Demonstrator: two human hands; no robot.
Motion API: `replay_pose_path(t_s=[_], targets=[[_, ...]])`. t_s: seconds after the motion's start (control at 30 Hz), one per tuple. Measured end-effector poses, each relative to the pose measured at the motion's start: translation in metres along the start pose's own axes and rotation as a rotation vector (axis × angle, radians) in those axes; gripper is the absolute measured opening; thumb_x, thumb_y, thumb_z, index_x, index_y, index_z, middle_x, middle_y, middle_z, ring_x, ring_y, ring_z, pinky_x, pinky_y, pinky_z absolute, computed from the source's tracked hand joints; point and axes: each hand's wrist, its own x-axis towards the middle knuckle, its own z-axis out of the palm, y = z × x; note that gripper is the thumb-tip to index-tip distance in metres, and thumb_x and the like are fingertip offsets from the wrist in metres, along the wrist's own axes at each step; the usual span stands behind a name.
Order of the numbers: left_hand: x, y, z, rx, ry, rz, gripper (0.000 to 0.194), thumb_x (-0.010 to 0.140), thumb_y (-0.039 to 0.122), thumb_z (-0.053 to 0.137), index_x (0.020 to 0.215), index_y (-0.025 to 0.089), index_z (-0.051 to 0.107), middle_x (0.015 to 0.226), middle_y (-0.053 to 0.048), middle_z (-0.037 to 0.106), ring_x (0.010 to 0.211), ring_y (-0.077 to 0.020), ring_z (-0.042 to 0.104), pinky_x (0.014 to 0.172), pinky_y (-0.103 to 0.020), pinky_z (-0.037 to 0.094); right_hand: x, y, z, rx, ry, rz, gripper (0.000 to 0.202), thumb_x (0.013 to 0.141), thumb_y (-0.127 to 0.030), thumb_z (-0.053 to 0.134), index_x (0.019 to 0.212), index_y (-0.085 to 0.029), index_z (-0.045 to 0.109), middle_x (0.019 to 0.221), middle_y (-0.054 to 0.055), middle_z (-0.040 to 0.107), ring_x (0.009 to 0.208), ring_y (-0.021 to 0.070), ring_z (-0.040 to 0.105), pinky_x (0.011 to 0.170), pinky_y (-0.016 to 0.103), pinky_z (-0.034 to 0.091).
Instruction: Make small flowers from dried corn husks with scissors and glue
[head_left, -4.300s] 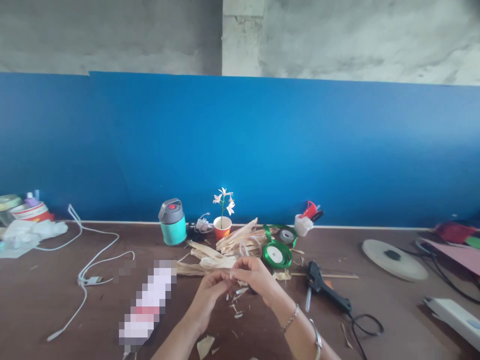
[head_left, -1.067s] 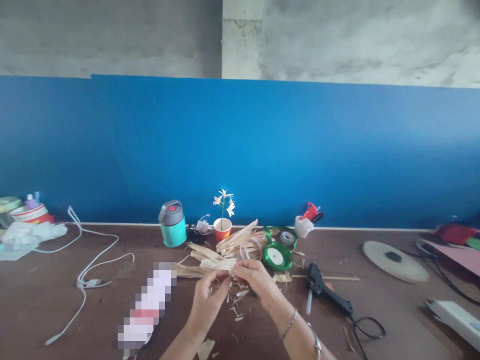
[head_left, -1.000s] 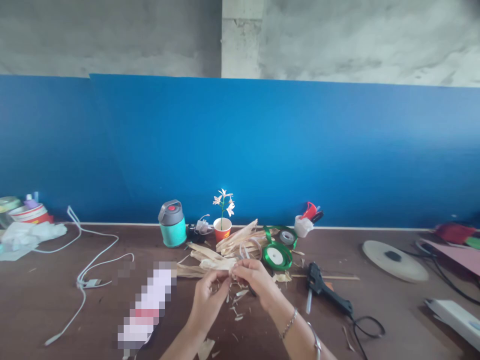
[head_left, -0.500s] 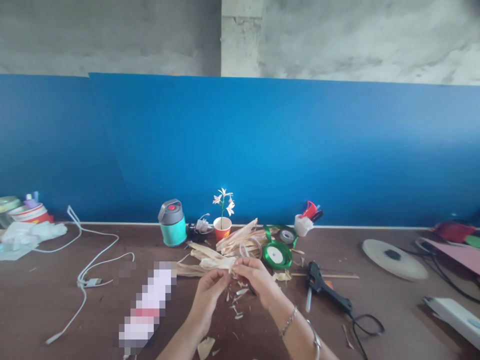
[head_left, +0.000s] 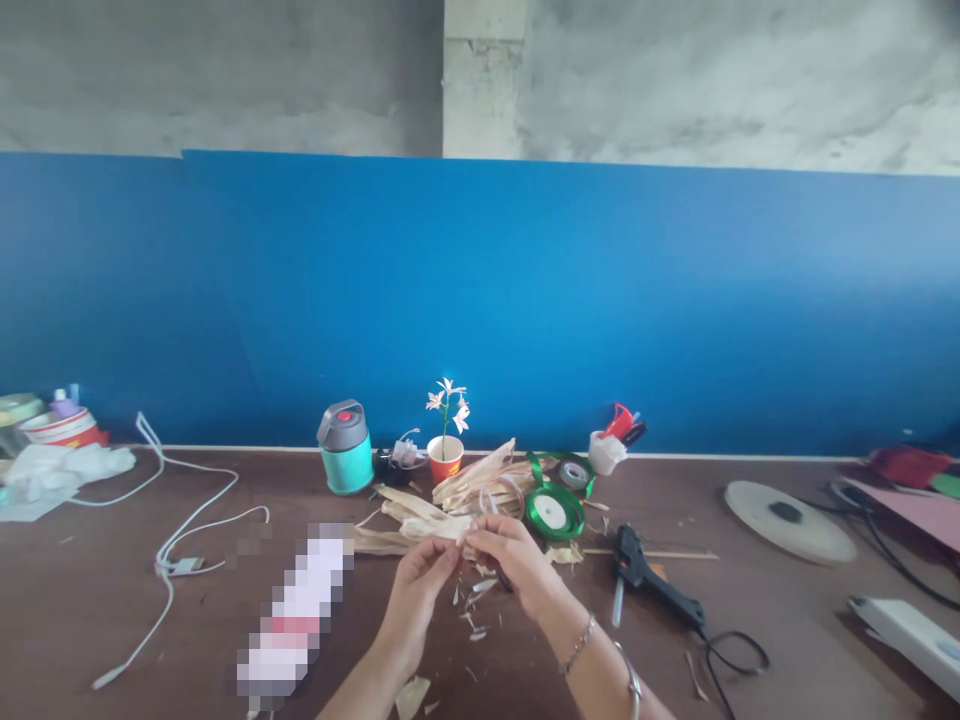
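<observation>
My left hand (head_left: 421, 583) and my right hand (head_left: 512, 557) meet over the middle of the table, thumbs and index fingers pinched. Between their fingertips is a small pale piece that looks like dried husk; the fingers mostly hide its shape. Just beyond them lies a heap of long, dried, cream-coloured husks (head_left: 484, 476). Trimmed pale scraps (head_left: 478, 600) are scattered below the hands. Right of the heap, a spool of green ribbon (head_left: 551, 511) lies flat near my right hand. A paper cup (head_left: 445, 462) behind the husks holds a stem with pale flowers (head_left: 448, 400).
A black glue gun (head_left: 654, 575) with its cord lies at right, near a thin stick. A round lid (head_left: 789, 520) is farther right. A turquoise jar (head_left: 346, 455) stands at the back, beside a white charger. White cables (head_left: 171, 540) spread across the left; a blue panel (head_left: 480, 300) borders the back.
Both hands stay almost in place, with only slight finger movement at the pinched piece. Nothing else on the table has visibly moved.
</observation>
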Motion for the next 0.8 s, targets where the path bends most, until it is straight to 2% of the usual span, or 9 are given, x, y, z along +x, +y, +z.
replay_pose_path(t_s=[0.33,0.47,0.57,0.67,0.8], targets=[[0.002,-0.0039,-0.0017,-0.053,-0.01,0.021,0.023,0.071,0.035,0.072,0.066,0.014,0.065,0.067,-0.003,0.064,0.068,-0.0144,0.055,0.066,-0.023,0.041,0.0022,0.0016,0.0008,-0.006,0.002,0.006,0.023,0.057,-0.034,0.07,0.056,-0.015,0.057,0.048,-0.004,0.052,0.047,0.0074,0.041,0.048,0.021,0.027],[0.0044,-0.0068,-0.0043,-0.083,-0.029,0.01,0.024,0.072,0.035,0.072,0.064,0.014,0.065,0.066,-0.003,0.062,0.064,-0.0123,0.052,0.062,-0.022,0.039,0.0036,0.0036,-0.0009,-0.009,0.003,0.017,0.024,0.057,-0.036,0.071,0.056,-0.016,0.058,0.049,-0.004,0.053,0.047,0.0078,0.041,0.048,0.022,0.027],[0.0047,-0.0057,-0.004,-0.192,-0.044,-0.04,0.025,0.068,0.035,0.075,0.061,0.014,0.064,0.062,0.0,0.06,0.058,-0.0094,0.049,0.056,-0.019,0.037,0.0033,0.0051,-0.0032,-0.06,-0.016,-0.004,0.024,0.062,-0.035,0.07,0.057,-0.015,0.06,0.051,-0.003,0.055,0.048,0.0075,0.042,0.049,0.021,0.027],[0.0042,-0.0034,-0.0032,-0.304,-0.039,-0.122,0.023,0.062,0.031,0.08,0.064,0.013,0.066,0.062,0.0,0.06,0.057,-0.008,0.05,0.056,-0.018,0.038,0.0024,0.0057,-0.0043,-0.085,-0.06,-0.007,0.021,0.062,-0.033,0.073,0.063,-0.014,0.064,0.055,-0.001,0.06,0.05,0.0078,0.046,0.05,0.021,0.028],[0.0039,-0.0022,-0.0031,-0.408,-0.022,-0.206,0.023,0.058,0.026,0.084,0.067,0.012,0.068,0.061,0.0,0.062,0.057,-0.0076,0.054,0.057,-0.018,0.041,0.004,0.0076,-0.0054,-0.004,-0.134,-0.051,0.031,0.057,-0.04,0.079,0.066,-0.015,0.064,0.059,0.001,0.066,0.056,0.0112,0.055,0.057,0.023,0.038]])
